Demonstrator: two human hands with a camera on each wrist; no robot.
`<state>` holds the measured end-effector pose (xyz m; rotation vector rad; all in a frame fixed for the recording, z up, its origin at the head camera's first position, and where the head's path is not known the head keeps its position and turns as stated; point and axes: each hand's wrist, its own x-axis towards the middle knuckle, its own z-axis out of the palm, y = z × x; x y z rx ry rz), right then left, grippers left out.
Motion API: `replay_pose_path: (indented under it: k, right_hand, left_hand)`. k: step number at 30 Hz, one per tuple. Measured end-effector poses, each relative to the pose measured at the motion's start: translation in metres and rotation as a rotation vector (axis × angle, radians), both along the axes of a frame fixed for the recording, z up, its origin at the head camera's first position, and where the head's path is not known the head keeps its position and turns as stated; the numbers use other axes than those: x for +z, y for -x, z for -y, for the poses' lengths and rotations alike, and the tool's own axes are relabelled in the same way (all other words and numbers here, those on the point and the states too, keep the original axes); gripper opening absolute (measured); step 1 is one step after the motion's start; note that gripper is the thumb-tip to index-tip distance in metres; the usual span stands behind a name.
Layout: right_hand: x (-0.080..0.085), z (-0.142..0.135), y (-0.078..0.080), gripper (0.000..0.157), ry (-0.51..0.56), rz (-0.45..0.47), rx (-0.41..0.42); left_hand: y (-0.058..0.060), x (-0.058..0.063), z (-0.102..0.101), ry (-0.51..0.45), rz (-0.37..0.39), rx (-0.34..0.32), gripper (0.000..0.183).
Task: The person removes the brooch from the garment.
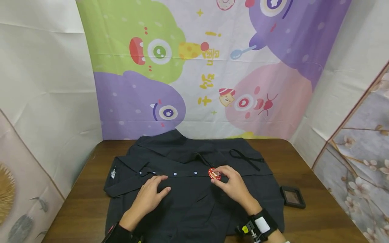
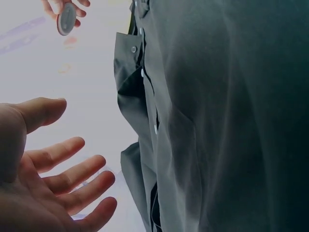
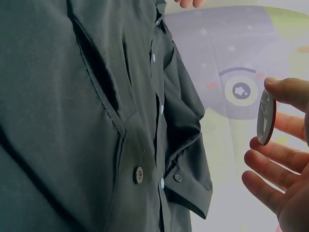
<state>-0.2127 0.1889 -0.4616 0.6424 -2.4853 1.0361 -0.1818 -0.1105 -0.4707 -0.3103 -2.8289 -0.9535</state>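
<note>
A dark button-up garment (image 1: 188, 199) lies spread over the table, a row of light buttons running across it. Between thumb and fingers my right hand (image 1: 234, 185) pinches a round red badge (image 1: 214, 173), held above the garment; its pale back shows in the right wrist view, where the badge (image 3: 265, 118) stands edge-on. My left hand (image 1: 149, 195) hovers over the garment's left part with fingers spread, holding nothing. In the left wrist view its fingers (image 2: 72, 181) are extended beside the cloth.
A small dark square frame (image 1: 292, 196) lies right of the garment on the brown wooden table (image 1: 322, 222). A thin black strap (image 1: 247, 158) rests on the garment's upper right. Behind the table hangs a cartoon-printed cloth (image 1: 194, 67).
</note>
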Motion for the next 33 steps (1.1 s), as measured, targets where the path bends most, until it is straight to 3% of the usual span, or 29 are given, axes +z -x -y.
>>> replay_pose_path:
  k: [17,24,33]
  right_hand:
    - [-0.003,-0.014,-0.002,0.03,0.029,-0.008,-0.059]
    - [-0.005,-0.017,-0.002,0.029,0.054,-0.063,-0.116]
    - [-0.005,-0.023,-0.002,0.029,0.07,-0.061,-0.14]
  left_hand:
    - [0.001,-0.005,0.005,-0.016,0.028,-0.017,0.044]
    - [0.0,-0.005,0.004,-0.004,0.031,-0.003,0.042]
    - [0.001,-0.005,0.004,0.001,0.001,0.003,0.041]
